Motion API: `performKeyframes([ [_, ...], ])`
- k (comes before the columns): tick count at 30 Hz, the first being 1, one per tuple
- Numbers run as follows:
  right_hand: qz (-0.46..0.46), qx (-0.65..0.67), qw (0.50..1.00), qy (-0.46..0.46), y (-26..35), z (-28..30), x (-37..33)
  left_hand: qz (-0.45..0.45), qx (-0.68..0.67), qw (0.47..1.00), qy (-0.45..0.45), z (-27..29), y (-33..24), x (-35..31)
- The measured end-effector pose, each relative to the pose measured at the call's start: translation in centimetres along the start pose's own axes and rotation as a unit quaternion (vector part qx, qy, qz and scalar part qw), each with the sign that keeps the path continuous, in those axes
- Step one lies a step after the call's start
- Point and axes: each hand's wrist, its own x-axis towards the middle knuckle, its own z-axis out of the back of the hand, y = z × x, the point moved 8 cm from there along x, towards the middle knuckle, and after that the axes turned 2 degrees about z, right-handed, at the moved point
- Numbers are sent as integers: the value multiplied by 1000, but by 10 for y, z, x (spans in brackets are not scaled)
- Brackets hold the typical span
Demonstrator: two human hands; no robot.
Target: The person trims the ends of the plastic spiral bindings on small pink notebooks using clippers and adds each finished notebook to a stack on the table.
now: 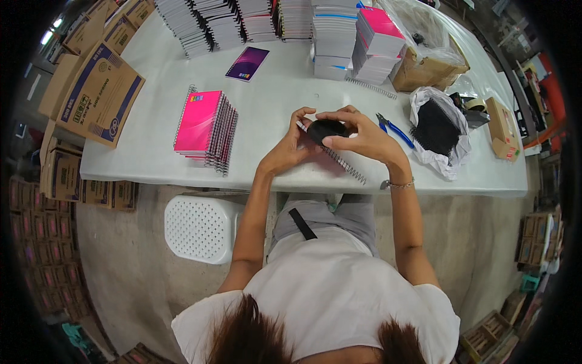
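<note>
Above the table's near edge, both hands hold what looks like a small notebook with a dark, curved cover [328, 128]. A metal spiral coil [347, 167] runs along its edge and sticks out toward the lower right. My left hand [290, 147] grips the left side, its fingers curled round a white edge. My right hand [365, 138] closes over the right side, thumb on the dark cover. Palms and fingers hide much of the notebook. Blue-handled cutting pliers [397, 131] lie just right of my right hand. Left of my hands stands a stack of pink spiral notebooks [200, 124].
A purple cover [248, 64] lies beyond the pink stack. Unbound book stacks [334, 45] and bound notebooks [260, 21] line the back. A loose coil [373, 88] lies nearby. At right are a white bag of dark coils [438, 126] and cardboard boxes [502, 128]. A white stool [200, 229] stands below.
</note>
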Motion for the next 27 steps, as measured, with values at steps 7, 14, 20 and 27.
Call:
performKeyframes([
  [7,-14,11,999,-46,-23,7,12,-21,-6,1000,3,1,3,0],
  [14,68,-185,931,-308,-66,46,12,-24,2,998,-53,-3,4,-2],
  [20,-87,-384,849,-353,-101,64,-64,-47,9,979,-200,-8,5,-16],
  [27,-9,-335,834,-438,-96,53,-103,-37,-8,962,-269,-7,10,-16],
])
